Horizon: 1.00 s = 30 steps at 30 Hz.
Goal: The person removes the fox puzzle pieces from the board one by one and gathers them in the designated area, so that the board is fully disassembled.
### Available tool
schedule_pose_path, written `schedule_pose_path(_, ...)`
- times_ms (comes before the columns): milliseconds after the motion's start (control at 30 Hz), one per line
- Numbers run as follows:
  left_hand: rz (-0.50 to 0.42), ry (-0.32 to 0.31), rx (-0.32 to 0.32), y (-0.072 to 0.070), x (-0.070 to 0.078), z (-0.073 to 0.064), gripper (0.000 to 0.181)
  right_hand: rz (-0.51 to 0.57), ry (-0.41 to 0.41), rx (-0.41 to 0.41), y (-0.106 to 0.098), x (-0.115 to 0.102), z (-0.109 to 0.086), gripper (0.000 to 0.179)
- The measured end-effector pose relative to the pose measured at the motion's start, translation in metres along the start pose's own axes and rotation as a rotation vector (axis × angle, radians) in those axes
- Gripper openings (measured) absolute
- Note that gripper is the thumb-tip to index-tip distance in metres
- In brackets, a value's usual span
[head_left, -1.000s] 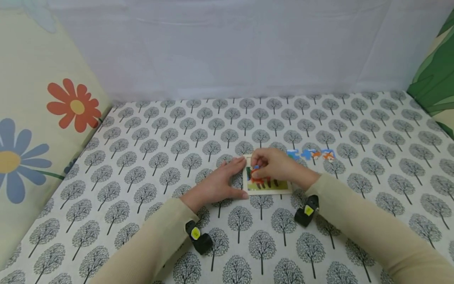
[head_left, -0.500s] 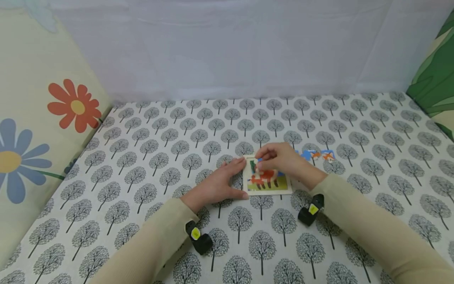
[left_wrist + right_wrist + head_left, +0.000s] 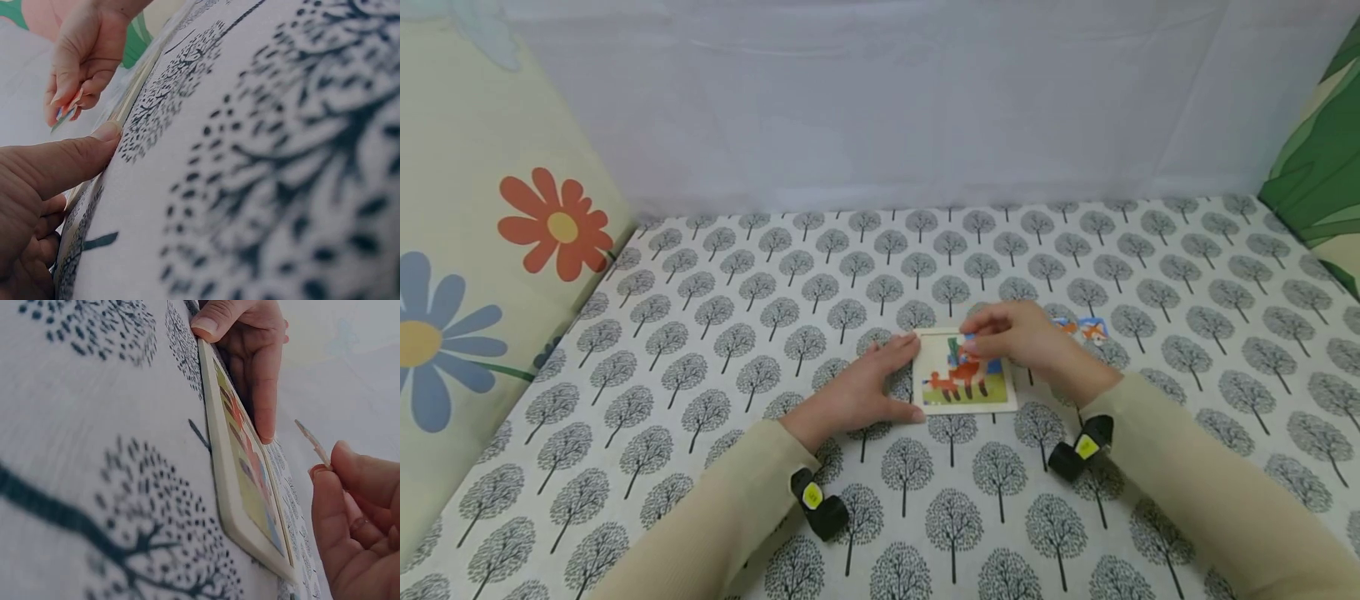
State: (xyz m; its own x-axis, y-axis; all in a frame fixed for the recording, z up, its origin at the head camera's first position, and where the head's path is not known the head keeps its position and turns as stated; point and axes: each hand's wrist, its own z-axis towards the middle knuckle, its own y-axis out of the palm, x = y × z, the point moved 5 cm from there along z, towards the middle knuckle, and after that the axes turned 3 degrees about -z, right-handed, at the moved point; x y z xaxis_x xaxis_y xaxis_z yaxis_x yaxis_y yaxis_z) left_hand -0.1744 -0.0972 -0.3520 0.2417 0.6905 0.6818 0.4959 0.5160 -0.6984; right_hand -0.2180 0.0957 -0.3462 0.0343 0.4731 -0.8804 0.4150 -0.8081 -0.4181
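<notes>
Leftmost, a yellow label [image 3: 812, 495] sits on the black wrist camera [image 3: 827, 518], its lettering too small for me to read. The left hand [image 3: 867, 383] rests spread along the left edge of a cream, nearly square puzzle board [image 3: 967, 409], its pictured orange animals' legs toward the person. Above the board, the right hand [image 3: 1021, 335] pinches a thin, flat puzzle piece [image 3: 314, 444]; my right-wrist feed shows it edge-on, slanting up-left from the fingertips. Rightmost lie loose blue-and-orange pieces [image 3: 1093, 330].

Tablecloth [image 3: 955, 517], white, printed with rows of dark trees. Directly on it: one picture puzzle [image 3: 970, 409], pale-framed, lying flat; near its far right corner, loose pieces [image 3: 1094, 330], orange and blue, partly hidden.
</notes>
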Motion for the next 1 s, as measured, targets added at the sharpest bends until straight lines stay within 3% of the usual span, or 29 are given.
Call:
schedule_pose_path(300, -0.007, -0.036, -0.002, 0.001, -0.002, -0.001, 0.095, -0.041, 0.065, 0.029, -0.011, 0.014, -0.012, 0.032)
schedule_pose_path(567, -0.011, -0.038, 0.004, 0.001, -0.001, -0.001, 0.095, 0.003, 0.087, 0.029, -0.021, 0.025, -0.023, 0.033)
schedule_pose_path(767, -0.004, -0.028, 0.006, 0.001, 0.001, -0.002, 0.096, -0.050, 0.101, 0.051, -0.029, 0.030, -0.029, 0.036)
schedule_pose_path(1000, 0.007, -0.014, 0.011, 0.001, 0.000, -0.001, 0.096, 0.060, 0.101, 0.036, -0.033, 0.036, -0.034, 0.036)
